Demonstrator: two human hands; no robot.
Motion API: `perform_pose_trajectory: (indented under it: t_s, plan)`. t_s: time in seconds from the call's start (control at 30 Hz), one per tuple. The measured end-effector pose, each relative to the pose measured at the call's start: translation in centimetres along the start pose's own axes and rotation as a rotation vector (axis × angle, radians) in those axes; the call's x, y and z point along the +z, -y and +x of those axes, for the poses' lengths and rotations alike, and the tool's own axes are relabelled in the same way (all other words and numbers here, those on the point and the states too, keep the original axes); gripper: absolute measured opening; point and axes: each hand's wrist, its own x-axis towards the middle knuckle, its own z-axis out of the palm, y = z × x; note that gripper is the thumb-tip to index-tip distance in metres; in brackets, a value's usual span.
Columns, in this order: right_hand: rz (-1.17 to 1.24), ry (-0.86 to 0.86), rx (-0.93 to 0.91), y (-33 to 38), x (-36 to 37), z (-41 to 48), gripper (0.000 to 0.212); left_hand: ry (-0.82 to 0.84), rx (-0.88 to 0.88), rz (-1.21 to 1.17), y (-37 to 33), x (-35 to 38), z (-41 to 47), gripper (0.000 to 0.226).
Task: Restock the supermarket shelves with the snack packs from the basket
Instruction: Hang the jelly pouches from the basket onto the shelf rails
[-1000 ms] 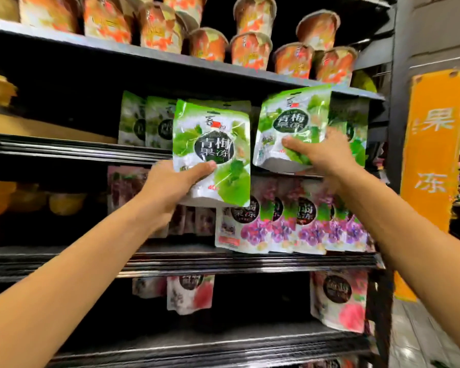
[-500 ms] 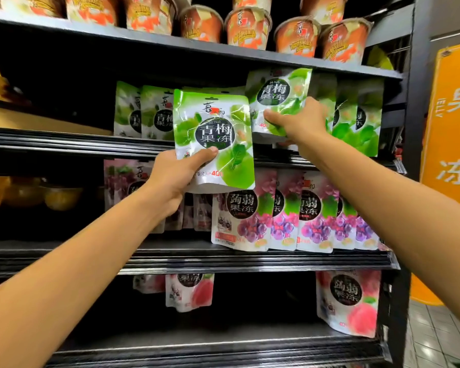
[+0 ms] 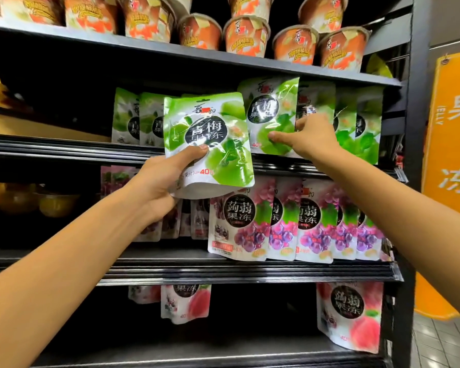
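Dark metal shelving unit (image 3: pixel 223 272) fills the frame, ribbed rails along each shelf front. Orange sign (image 3: pixel 449 181) with white characters hangs at the right edge. Foil-lidded orange cups (image 3: pixel 247 35) line the top shelf across the upper frame. Glossy purple pouches (image 3: pixel 239 221) overlap in a row centre-right, the leftmost partly hidden by the held pack's base. Pink peach pouches (image 3: pixel 349 314) sit lower right. Shelved green pouches (image 3: pixel 125 115) stand centre-left behind the rail. Left hand (image 3: pixel 160 187) grips a green snack pack (image 3: pixel 207 139) by its lower left corner, thumb on the front, out ahead of the shelf at centre. Right hand (image 3: pixel 311 136) pinches a second green pack (image 3: pixel 268 115) at its right edge, thumb on the front. That pack stands in the green row, upper centre, its film shiny and crinkled.
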Motion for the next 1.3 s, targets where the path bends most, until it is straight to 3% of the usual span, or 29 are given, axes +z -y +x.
perform_pose_trajectory:
  t_s: [0.1,0.23,0.33,0.47,0.7,0.8,0.87,0.93,1.0,1.07,1.13,1.2,1.3]
  plan:
    - [-0.029,-0.028,0.045,-0.1,0.0,-0.1,0.049,-0.001,0.009,0.026,-0.1,0.4,-0.4,0.028]
    - [-0.087,-0.083,0.088,0.3,0.8,-0.2,0.062,-0.001,-0.01,0.045,-0.3,0.9,-0.9,0.034]
    - [-0.127,-0.064,0.121,0.4,1.1,-0.1,0.049,0.001,-0.006,0.067,-0.4,1.2,-1.1,0.033]
    - [-0.118,-0.105,0.094,-0.4,1.3,-0.3,0.066,0.025,-0.004,0.085,-0.3,1.3,-1.1,0.029]
    - [-0.072,-0.158,0.096,-1.3,1.1,-0.3,0.067,-0.003,0.023,0.115,0.1,1.8,-0.6,0.032]
    - [-0.041,-0.179,0.027,-1.4,1.0,-0.4,0.067,0.005,0.064,0.151,0.1,2.1,-0.1,0.024]
    - [0.047,-0.251,-0.096,-0.7,0.7,-0.8,0.055,0.002,0.082,0.167,0.0,2.4,0.3,0.02]
    - [0.282,-0.138,-0.126,0.7,0.3,-1.3,0.039,0.0,0.096,0.183,-0.3,2.8,0.7,0.02]
    - [0.514,0.173,-0.034,2.2,0.1,-2.1,0.038,0.006,0.122,0.2,-0.5,3.2,1.3,0.019]
    - [0.598,0.413,0.025,3.1,0.2,-2.8,0.03,0.011,0.157,0.221,-0.6,3.7,1.7,0.021]
    - [0.633,0.438,0.039,3.7,0.5,-3.0,0.021,0.014,0.201,0.245,-0.8,4.1,2.3,0.021]
    - [0.692,0.353,0.102,4.2,0.7,-2.6,0.023,-0.03,0.267,0.31,-1.3,4.5,2.9,0.022]
    - [0.759,0.287,0.205,4.8,1.0,-1.5,0.032,-0.194,0.483,0.674,-1.9,4.4,3.8,0.058]
